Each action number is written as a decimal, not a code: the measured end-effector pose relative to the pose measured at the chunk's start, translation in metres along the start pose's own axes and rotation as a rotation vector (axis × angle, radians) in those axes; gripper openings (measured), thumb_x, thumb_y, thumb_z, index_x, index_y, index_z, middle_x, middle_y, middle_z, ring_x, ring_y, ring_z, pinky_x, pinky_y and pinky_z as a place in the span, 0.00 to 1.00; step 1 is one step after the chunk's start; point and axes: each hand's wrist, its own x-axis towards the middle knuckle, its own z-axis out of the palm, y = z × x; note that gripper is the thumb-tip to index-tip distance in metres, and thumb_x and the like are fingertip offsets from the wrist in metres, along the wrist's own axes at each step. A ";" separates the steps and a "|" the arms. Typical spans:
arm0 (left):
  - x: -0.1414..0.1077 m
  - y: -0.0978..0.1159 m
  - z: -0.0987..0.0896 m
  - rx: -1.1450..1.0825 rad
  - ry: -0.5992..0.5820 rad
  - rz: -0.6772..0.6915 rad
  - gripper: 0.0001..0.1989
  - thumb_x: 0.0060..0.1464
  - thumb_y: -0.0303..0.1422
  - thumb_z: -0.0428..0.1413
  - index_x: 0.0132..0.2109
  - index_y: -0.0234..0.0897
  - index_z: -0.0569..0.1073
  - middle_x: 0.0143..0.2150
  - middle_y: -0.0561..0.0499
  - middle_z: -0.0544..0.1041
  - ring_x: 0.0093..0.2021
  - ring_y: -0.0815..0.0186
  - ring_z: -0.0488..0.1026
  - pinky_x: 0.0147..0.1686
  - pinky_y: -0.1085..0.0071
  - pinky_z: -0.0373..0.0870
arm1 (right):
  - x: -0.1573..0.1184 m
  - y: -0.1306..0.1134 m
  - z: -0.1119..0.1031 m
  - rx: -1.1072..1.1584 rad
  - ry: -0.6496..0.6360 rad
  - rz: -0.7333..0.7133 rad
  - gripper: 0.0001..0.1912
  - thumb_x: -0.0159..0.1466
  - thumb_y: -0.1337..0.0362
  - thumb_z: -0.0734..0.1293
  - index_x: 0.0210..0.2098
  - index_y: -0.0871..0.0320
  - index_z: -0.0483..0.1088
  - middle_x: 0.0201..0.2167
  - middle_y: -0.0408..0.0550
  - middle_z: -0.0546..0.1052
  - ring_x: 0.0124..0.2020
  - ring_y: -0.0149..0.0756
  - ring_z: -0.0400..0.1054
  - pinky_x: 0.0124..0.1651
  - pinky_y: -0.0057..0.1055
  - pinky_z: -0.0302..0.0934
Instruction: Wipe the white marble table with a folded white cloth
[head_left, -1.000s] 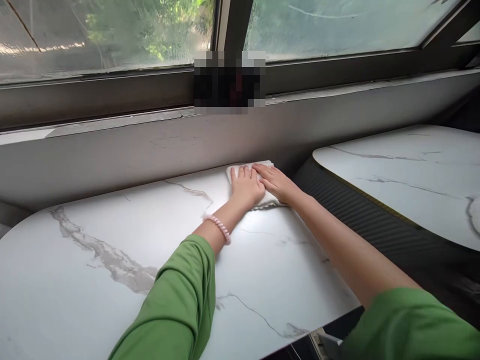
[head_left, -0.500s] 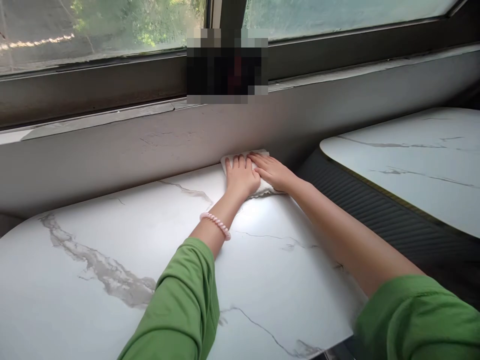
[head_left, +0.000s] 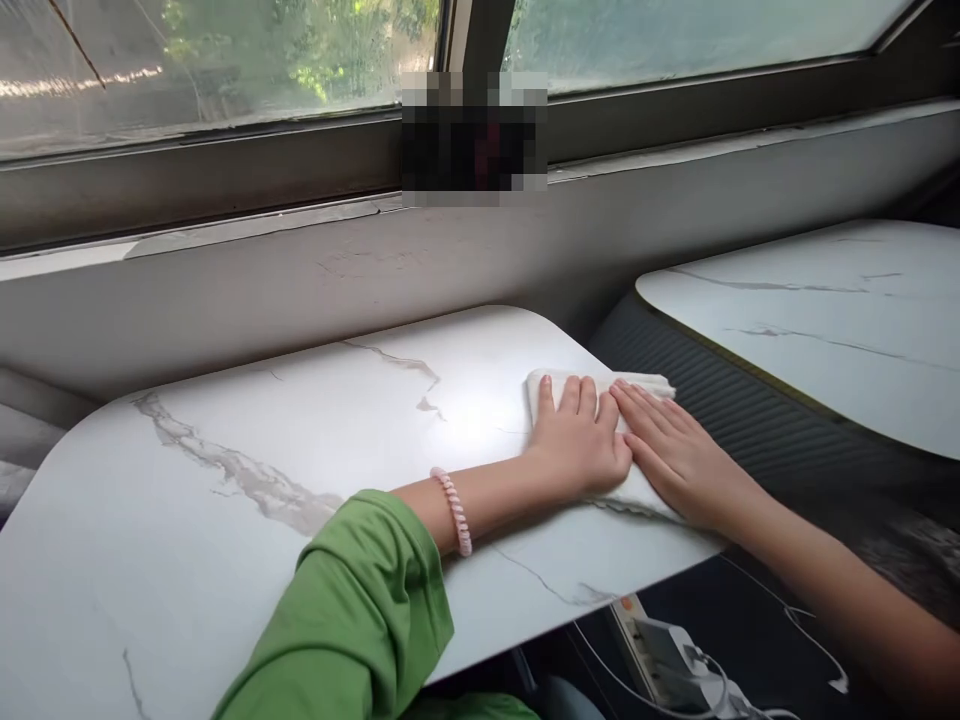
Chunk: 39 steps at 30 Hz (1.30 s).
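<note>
A folded white cloth [head_left: 637, 490] lies on the white marbled table [head_left: 247, 400] at its right edge. Pressed flat on the cloth is my left hand [head_left: 577, 435], its fingers spread and pointing away from me; a pink coiled band circles that wrist. My right hand [head_left: 679, 455] rests on the cloth's right part with its fingers stretched out, touching the left hand near the thumb. Part of the cloth is hidden under both palms, and its far right corner reaches past the table edge.
A second marbled table [head_left: 825, 300] stands at the right, beside a dark ribbed surface [head_left: 675, 370]. Behind the near table runs a grey wall [head_left: 300, 300] below windows. A power strip [head_left: 637, 650] with white cables shows below the table's front edge.
Both hands and the cloth have moved right and toward me, from the table's far corner to its right edge. The power strip and cables have come into view.
</note>
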 end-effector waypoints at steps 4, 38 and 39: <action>-0.036 0.013 -0.006 -0.007 -0.007 0.055 0.28 0.64 0.38 0.36 0.66 0.26 0.53 0.69 0.40 0.53 0.68 0.55 0.46 0.65 0.50 0.40 | -0.037 -0.030 -0.009 -0.047 0.048 -0.002 0.32 0.68 0.61 0.44 0.69 0.52 0.27 0.68 0.53 0.52 0.66 0.48 0.48 0.64 0.53 0.47; 0.028 -0.180 -0.013 0.047 0.150 -0.387 0.23 0.65 0.31 0.36 0.62 0.33 0.60 0.65 0.45 0.61 0.66 0.61 0.54 0.66 0.55 0.42 | 0.215 -0.093 0.043 0.033 -0.070 -0.020 0.28 0.67 0.64 0.47 0.65 0.65 0.53 0.66 0.52 0.57 0.66 0.40 0.48 0.66 0.45 0.43; 0.028 -0.180 -0.013 0.045 0.152 -0.387 0.23 0.64 0.31 0.36 0.63 0.33 0.60 0.66 0.45 0.61 0.66 0.61 0.54 0.66 0.55 0.42 | 0.216 -0.092 0.044 0.031 -0.064 -0.022 0.28 0.67 0.63 0.47 0.65 0.65 0.53 0.66 0.52 0.57 0.66 0.40 0.49 0.66 0.45 0.44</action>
